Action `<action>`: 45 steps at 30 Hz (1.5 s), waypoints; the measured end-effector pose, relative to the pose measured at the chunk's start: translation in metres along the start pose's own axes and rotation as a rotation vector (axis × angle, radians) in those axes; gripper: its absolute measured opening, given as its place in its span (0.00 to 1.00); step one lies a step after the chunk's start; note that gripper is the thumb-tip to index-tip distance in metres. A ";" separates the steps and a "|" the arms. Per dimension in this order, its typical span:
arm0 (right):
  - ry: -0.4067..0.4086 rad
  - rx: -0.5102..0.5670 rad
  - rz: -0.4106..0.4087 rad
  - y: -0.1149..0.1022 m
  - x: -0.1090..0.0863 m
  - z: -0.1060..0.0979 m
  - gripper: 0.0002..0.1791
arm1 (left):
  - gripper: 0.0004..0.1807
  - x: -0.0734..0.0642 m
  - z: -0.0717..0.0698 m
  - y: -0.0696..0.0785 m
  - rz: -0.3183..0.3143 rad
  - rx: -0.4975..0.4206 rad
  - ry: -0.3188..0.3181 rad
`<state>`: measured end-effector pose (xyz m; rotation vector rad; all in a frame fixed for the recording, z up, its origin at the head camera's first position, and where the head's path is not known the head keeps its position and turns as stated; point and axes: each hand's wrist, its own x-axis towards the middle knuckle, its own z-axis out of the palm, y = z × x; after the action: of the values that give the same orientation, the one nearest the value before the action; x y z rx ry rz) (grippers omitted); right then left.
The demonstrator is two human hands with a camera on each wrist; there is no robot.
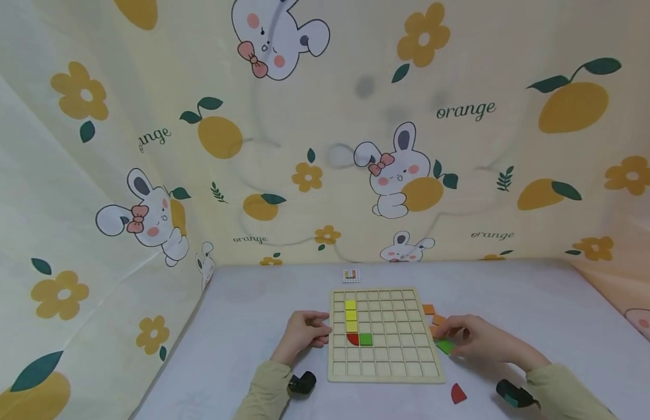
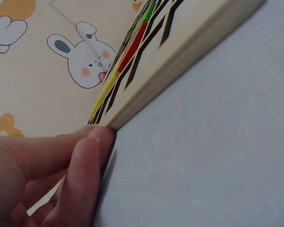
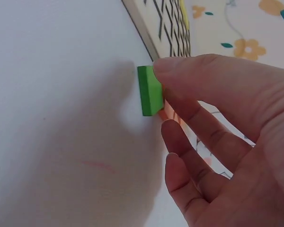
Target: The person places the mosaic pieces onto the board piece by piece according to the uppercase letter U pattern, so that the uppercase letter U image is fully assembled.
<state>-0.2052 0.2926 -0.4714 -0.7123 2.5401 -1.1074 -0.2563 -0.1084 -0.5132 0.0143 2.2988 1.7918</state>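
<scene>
A wooden grid board [image 1: 387,353] lies on the table, with three yellow tiles [image 1: 351,315] in a column, a red quarter-circle tile [image 1: 353,339] below them and a green square tile [image 1: 365,339] beside the red one. At the board's left edge my left hand [image 1: 302,333] holds the rim with its fingertips, seen close up in the left wrist view. My right hand [image 1: 479,338], just off the board's right edge, pinches another green tile [image 3: 150,91] between thumb and forefinger. That tile is tilted in the right wrist view, its other fingers loosely bent.
Orange tiles [image 1: 428,309] lie along the board's right side, partly behind the right hand. A loose red quarter-circle tile [image 1: 458,394] is on the table near the front right. Behind the board sits a small pattern card [image 1: 351,276]. A printed curtain [image 1: 304,116] surrounds the table.
</scene>
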 end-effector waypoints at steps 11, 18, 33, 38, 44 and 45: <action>0.026 -0.036 -0.030 0.005 -0.002 0.003 0.17 | 0.19 -0.001 0.001 0.000 0.007 -0.001 -0.002; 0.045 -0.067 0.027 0.007 -0.003 0.006 0.16 | 0.19 0.000 -0.001 0.000 -0.007 -0.006 0.006; 0.067 -0.097 -0.025 0.000 0.002 0.002 0.15 | 0.19 -0.002 0.000 0.003 0.012 0.001 0.000; 0.087 -0.116 -0.103 -0.018 0.017 0.002 0.14 | 0.19 -0.001 -0.001 0.002 0.022 -0.005 -0.008; 0.031 -0.066 -0.136 -0.040 0.041 0.012 0.16 | 0.19 0.002 -0.001 0.000 0.010 -0.008 -0.004; 0.023 -0.066 -0.144 -0.043 0.045 0.014 0.15 | 0.19 0.002 -0.001 0.000 0.007 -0.009 -0.001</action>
<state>-0.2226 0.2344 -0.4513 -0.9170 2.5899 -1.0857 -0.2583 -0.1089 -0.5133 0.0219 2.2923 1.8051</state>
